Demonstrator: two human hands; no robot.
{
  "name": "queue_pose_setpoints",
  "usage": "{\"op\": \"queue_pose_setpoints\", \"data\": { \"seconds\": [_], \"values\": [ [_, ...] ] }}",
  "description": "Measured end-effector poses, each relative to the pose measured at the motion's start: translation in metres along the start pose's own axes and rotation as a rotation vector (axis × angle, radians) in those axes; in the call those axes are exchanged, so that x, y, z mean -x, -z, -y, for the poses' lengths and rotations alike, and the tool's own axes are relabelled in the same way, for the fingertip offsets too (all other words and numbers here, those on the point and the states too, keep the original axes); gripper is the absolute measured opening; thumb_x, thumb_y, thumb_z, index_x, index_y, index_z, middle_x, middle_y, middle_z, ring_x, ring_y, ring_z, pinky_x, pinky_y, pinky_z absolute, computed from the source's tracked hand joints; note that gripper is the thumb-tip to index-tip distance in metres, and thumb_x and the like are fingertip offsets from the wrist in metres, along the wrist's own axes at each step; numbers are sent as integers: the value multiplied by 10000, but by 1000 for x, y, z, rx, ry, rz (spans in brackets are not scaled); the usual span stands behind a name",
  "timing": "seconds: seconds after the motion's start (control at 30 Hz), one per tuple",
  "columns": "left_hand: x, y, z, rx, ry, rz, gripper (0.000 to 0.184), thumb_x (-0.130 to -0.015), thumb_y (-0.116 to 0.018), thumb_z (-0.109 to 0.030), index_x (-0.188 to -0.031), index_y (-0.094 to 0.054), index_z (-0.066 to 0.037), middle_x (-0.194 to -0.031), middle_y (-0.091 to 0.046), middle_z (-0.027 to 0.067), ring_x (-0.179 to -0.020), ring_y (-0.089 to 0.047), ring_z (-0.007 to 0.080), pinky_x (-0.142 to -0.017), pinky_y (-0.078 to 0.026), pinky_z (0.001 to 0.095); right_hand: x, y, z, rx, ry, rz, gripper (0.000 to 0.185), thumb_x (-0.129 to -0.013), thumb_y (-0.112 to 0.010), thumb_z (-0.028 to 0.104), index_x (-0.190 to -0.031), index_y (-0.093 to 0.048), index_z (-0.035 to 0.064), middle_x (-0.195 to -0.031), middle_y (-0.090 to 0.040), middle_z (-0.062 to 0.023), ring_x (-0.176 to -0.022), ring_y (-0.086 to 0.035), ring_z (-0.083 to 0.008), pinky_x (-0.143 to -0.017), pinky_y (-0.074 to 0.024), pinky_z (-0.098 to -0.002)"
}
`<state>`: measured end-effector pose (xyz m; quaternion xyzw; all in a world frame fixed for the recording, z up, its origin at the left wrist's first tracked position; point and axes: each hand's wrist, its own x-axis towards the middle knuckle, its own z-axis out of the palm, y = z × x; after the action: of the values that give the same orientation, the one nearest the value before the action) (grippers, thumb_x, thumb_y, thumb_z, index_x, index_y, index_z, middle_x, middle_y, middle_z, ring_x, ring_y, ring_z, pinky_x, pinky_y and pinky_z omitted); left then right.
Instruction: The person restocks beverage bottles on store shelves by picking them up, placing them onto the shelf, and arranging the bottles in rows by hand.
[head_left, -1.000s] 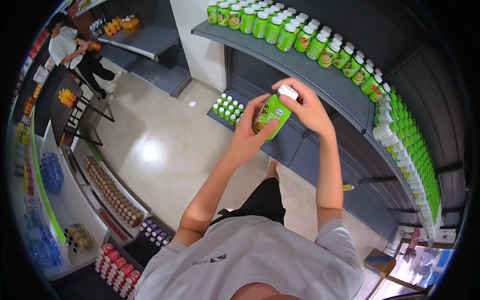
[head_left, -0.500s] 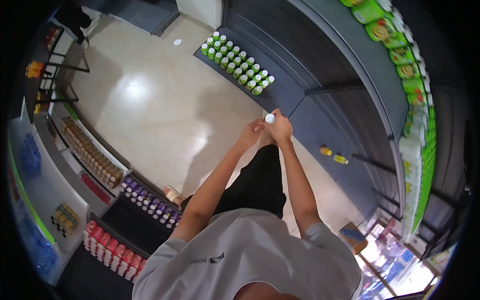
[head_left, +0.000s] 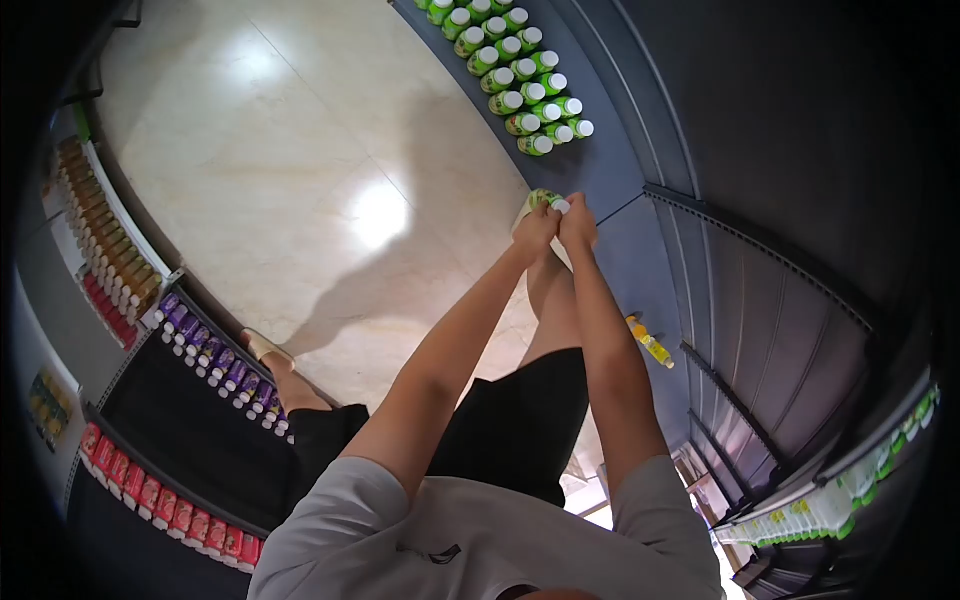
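A small green bottle (head_left: 543,197) with a white cap is between my hands, tilted, at the front edge of the dark lower shelf. My left hand (head_left: 536,232) is closed on it from the left. From the right, my right hand (head_left: 578,222) has its fingers closed at the bottle near the cap; their exact grip is partly hidden. Just beyond my hands, rows of similar green bottles (head_left: 535,145) with white caps stand upright on the shelf (head_left: 610,150).
Two yellow-orange bottles (head_left: 655,348) lie on the lower shelf by my right forearm. To my left, shelving holds purple bottles (head_left: 215,355), red packages (head_left: 150,495) and brown bottles (head_left: 100,230). More green-and-white goods (head_left: 820,510) line a shelf at lower right.
The view has moved closer to the shelf and lower. The bottle has turned so its green side shows, and my left hand has come onto it beside my right hand.
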<state>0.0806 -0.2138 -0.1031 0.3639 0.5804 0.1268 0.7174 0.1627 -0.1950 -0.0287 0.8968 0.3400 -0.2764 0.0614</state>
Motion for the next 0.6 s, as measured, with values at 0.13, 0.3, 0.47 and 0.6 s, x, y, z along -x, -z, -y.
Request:
{"op": "queue_pose_setpoints", "data": {
  "seconds": [0.13,0.3,0.47,0.6],
  "values": [
    [-40,14,-22,342,95,221,609,-955,-533,-324,-1407,-442,74,-1186,-650,194,-1041,-643,237,-868,-492,295,-56,-34,5,-28,-47,8,321,-877,-668,267,-1138,-516,159,-1036,-708,-155,-964,-678,-392,-763,-527,-506],
    [-122,-16,24,346,-33,74,709,-931,-572,-354,-1474,-376,58,-1246,-626,209,-1131,-610,253,-973,-456,298,-104,-55,6,5,28,-46,378,-884,-663,259,-1194,-473,156,-1059,-701,-171,-985,-670,-412,-778,-519,-528],
    [-110,1,4,331,65,149,787,-902,-619,-382,-1504,-340,42,-1315,-598,209,-1210,-571,249,-1027,-423,300,-122,-59,6,2,108,-9,432,-862,-709,290,-1200,-479,153,-1053,-697,-180,-1001,-656,-431,-777,-511,-528],
    [-98,16,-8,374,97,222,759,-906,-615,-405,-1510,-354,-26,-1310,-584,153,-1180,-562,236,-977,-444,342,-137,-74,-23,27,257,-72,549,-814,-774,238,-1265,-494,96,-944,-713,-157,-853,-696,-358,-701,-530,-481]
  ]
}}
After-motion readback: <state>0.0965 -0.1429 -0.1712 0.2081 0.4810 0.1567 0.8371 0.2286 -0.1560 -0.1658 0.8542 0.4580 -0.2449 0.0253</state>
